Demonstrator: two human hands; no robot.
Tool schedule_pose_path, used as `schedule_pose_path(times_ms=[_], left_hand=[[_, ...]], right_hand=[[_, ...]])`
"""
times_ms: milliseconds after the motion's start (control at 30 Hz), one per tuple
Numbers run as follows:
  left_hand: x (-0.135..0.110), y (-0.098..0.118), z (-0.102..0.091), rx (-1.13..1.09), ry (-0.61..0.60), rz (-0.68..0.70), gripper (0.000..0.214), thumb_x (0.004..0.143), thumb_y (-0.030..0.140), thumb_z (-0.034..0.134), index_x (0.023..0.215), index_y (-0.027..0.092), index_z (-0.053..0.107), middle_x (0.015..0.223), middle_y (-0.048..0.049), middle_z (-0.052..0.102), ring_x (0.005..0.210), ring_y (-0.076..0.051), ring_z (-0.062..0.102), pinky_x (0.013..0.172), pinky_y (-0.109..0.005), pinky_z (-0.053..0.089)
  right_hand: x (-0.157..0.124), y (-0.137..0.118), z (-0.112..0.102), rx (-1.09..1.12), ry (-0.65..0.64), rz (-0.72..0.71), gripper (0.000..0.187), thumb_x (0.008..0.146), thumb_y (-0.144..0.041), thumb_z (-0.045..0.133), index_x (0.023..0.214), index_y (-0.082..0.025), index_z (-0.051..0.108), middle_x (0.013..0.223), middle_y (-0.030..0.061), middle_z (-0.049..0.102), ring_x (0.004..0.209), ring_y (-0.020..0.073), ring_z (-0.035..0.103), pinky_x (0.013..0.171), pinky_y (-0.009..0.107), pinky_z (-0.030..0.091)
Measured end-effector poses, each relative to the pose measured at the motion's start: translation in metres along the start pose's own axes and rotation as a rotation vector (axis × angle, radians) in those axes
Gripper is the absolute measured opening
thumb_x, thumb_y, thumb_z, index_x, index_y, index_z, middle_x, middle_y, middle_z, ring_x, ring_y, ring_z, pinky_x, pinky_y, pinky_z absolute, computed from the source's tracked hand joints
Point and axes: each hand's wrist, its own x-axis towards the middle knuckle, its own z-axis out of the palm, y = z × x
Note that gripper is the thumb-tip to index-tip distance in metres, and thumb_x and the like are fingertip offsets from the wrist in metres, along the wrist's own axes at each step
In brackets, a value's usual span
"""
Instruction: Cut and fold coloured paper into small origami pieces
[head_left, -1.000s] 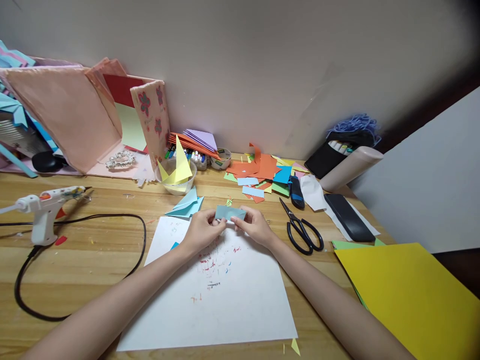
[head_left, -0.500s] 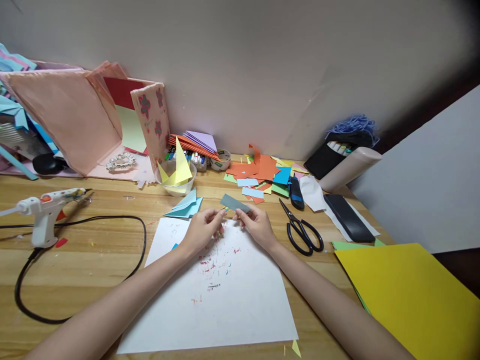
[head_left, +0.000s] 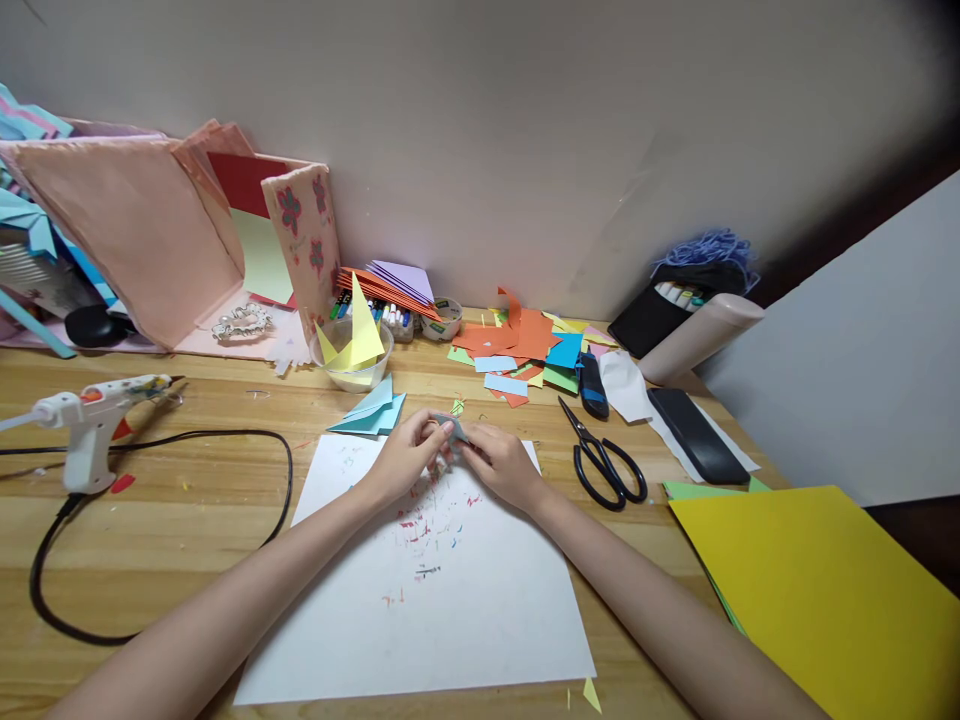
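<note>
Both my hands meet over the far edge of a white sheet (head_left: 435,590) on the wooden desk (head_left: 172,520). My left hand (head_left: 405,455) and my right hand (head_left: 499,462) are closed together on a small light-blue paper strip (head_left: 450,428), which is mostly hidden between the fingers and looks folded or curled. Just beyond my left hand lies a folded light-blue paper piece (head_left: 371,410). The white sheet carries small coloured marks and scraps near my hands.
Black scissors (head_left: 602,460) lie right of my right hand, a white glue gun (head_left: 94,420) with a black cable (head_left: 150,530) to the left. A bowl with yellow paper (head_left: 352,350), orange and blue scraps (head_left: 525,350), a black phone (head_left: 697,435), yellow card (head_left: 825,590) and pink boxes (head_left: 150,230) surround them.
The blue strip was held flat and stretched between both hands; now my hands have drawn together and lowered, and the strip is folded up small between the fingers.
</note>
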Motion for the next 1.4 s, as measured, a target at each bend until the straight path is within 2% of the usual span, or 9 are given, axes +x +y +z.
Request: schedule_pose_path(times_ms=[200,300,433,700,900,1100,1300,1333,1400], left_hand=[[-0.0027,-0.0011,0.0018,0.304,0.039,0.083,0.03,0.071,0.044,0.061,0.08,0.017,0.051,0.067,0.002,0.051,0.059,-0.011,0.045,0.052,-0.022,0.035],[-0.0041,0.0009,0.0014,0.38,0.055,0.089,0.029,0.076,0.044,0.055,0.086,0.017,0.053,0.069,0.0014,0.052,0.062,-0.013,0.045,0.055,-0.023,0.035],[-0.0042,0.003,0.0005,0.369,0.046,0.085,0.029,0.081,0.044,0.047,0.09,0.017,0.053,0.073,0.0001,0.053,0.065,-0.014,0.046,0.058,-0.024,0.035],[-0.0027,0.0039,0.0009,0.239,-0.002,0.052,0.03,0.081,0.047,0.045,0.076,0.017,0.048,0.06,0.0033,0.048,0.052,-0.01,0.042,0.049,-0.021,0.031],[-0.0043,0.0051,0.0012,0.128,-0.001,0.034,0.031,0.083,0.045,0.041,0.077,0.017,0.052,0.061,0.0018,0.052,0.051,-0.01,0.045,0.05,-0.022,0.037],[-0.005,-0.0013,-0.0005,0.083,0.032,-0.052,0.033,0.084,0.036,0.035,0.061,0.016,0.048,0.05,0.0013,0.048,0.048,-0.012,0.046,0.049,-0.023,0.037],[-0.0024,0.0012,-0.0022,0.023,0.075,-0.042,0.027,0.078,0.04,0.047,0.075,0.014,0.054,0.064,-0.0004,0.054,0.057,-0.014,0.05,0.051,-0.023,0.041],[-0.0015,0.0015,-0.0028,0.026,0.083,-0.033,0.029,0.077,0.042,0.049,0.077,0.014,0.056,0.066,-0.0013,0.055,0.06,-0.014,0.051,0.054,-0.024,0.041],[0.0004,0.0014,-0.004,0.01,0.094,-0.03,0.033,0.076,0.045,0.051,0.081,0.013,0.058,0.069,-0.0031,0.058,0.063,-0.015,0.052,0.056,-0.024,0.042]], right_hand=[[-0.0017,0.0029,0.0011,0.025,0.0,-0.033,0.043,0.086,-0.023,0.046,0.129,-0.025,0.042,0.112,0.0083,0.06,0.098,0.0203,0.056,0.082,0.033,0.044],[-0.0012,0.0011,-0.0003,0.036,-0.022,-0.054,0.048,0.085,-0.026,0.049,0.132,-0.027,0.038,0.118,0.0079,0.057,0.102,0.0207,0.054,0.085,0.034,0.044],[0.0001,-0.0007,-0.0024,0.065,-0.058,-0.022,0.049,0.085,-0.033,0.051,0.132,-0.027,0.038,0.117,0.0074,0.057,0.1,0.0211,0.055,0.084,0.034,0.043],[0.0018,0.0003,-0.0047,0.228,-0.082,0.135,0.039,0.086,-0.035,0.049,0.124,-0.026,0.045,0.097,0.0045,0.062,0.068,0.014,0.056,0.067,0.027,0.043],[0.0023,0.0005,-0.0061,0.354,-0.083,0.177,0.035,0.086,-0.034,0.048,0.118,-0.022,0.047,0.088,0.0034,0.062,0.063,0.012,0.054,0.062,0.025,0.043],[0.0005,-0.0017,-0.0053,0.395,-0.058,0.218,0.033,0.089,-0.033,0.039,0.119,-0.021,0.046,0.086,0.0045,0.059,0.063,0.0124,0.054,0.06,0.025,0.044],[-0.0025,-0.0015,-0.0042,0.513,-0.025,0.269,0.052,0.087,-0.027,0.041,0.135,-0.023,0.022,0.067,-0.0022,0.056,0.051,0.0097,0.05,0.055,0.023,0.044],[-0.0025,-0.0012,-0.0047,0.53,-0.018,0.27,0.053,0.087,-0.026,0.041,0.136,-0.024,0.021,0.067,-0.002,0.057,0.051,0.0098,0.05,0.054,0.022,0.045],[-0.0023,0.0001,-0.0062,0.545,-0.006,0.267,0.046,0.086,-0.025,0.04,0.132,-0.025,0.032,0.073,0.0,0.058,0.052,0.0096,0.051,0.053,0.022,0.045]])
